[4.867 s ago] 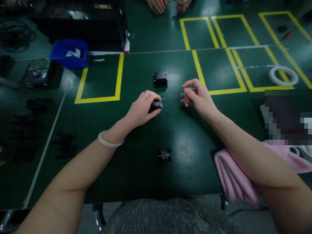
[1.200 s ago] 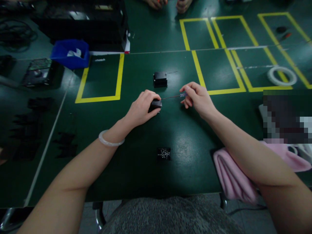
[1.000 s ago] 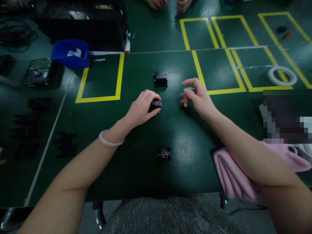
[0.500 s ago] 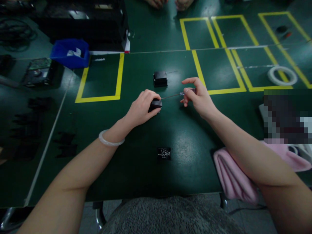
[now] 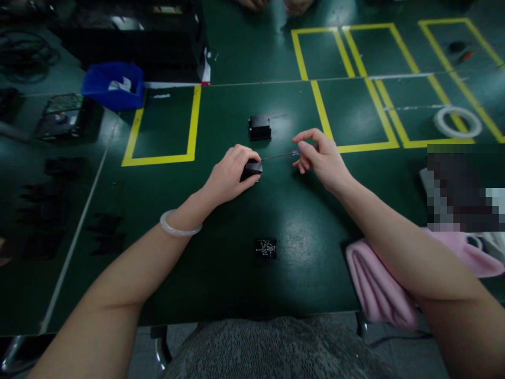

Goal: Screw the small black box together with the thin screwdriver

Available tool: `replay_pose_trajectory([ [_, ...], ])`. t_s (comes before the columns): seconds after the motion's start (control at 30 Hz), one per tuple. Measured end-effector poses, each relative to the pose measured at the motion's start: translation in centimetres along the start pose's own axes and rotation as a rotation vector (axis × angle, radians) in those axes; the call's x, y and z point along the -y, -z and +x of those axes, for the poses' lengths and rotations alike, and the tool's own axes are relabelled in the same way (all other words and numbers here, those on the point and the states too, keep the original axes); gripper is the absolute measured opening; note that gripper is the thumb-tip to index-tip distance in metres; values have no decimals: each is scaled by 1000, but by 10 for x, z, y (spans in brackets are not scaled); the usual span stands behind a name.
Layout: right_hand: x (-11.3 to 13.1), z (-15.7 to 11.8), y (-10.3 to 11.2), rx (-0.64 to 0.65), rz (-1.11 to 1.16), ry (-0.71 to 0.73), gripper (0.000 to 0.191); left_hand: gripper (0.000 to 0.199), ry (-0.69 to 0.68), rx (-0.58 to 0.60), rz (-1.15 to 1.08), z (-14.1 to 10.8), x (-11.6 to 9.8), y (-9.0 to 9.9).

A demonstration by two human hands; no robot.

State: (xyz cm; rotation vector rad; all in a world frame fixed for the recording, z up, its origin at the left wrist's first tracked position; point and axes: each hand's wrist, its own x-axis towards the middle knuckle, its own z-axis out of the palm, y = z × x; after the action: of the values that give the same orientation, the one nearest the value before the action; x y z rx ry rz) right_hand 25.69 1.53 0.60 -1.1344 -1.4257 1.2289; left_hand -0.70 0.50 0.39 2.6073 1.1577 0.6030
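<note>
My left hand [image 5: 232,171] is closed around a small black box-shaped part [image 5: 253,167], pressing it to the table. In my right hand [image 5: 321,158] is a screwdriver [image 5: 280,155], its handle mostly hidden by the fingers. The thin shaft points left, and its tip meets the right side of the black part near my left fingertips. Just beyond stands a second black box-shaped part [image 5: 260,127] with small shiny spots at its sides. Nearer to me, a small black tray [image 5: 258,255] contains several silver screws [image 5: 267,247].
A blue bin [image 5: 112,87] stands back left before a large black case [image 5: 145,42]. Black brackets [image 5: 106,231] lie at left. A white tape ring [image 5: 457,122] and a pink cloth [image 5: 379,279] are at right. Another person's hands [image 5: 298,6] show at the far edge.
The fingers of my right hand have shifted slightly around the screwdriver handle, now covering more of it. My left hand and the black part stay put.
</note>
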Motion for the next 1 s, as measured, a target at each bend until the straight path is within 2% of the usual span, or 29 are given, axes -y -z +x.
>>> replay_pose_trajectory([
  [0.1, 0, 0, -1, -22, 18, 12, 15, 30, 7, -1, 0, 0, 0, 0],
  [0.37, -4, 1, 3, 22, 14, -17, 27, 31, -17, -16, -3, 0, 0, -1],
  [0.53, -1, 0, 0, -7, 15, 3, 17, 31, 7, 0, -7, 0, 0, 0],
  [0.73, -3, 2, 1, 5, 39, -23, 21, 32, 7, -5, -4, 0, 1, 0],
  [1.0, -5, 2, 4, 40, 16, -9, 36, 30, -9, -9, 0, 0, 1, -1],
])
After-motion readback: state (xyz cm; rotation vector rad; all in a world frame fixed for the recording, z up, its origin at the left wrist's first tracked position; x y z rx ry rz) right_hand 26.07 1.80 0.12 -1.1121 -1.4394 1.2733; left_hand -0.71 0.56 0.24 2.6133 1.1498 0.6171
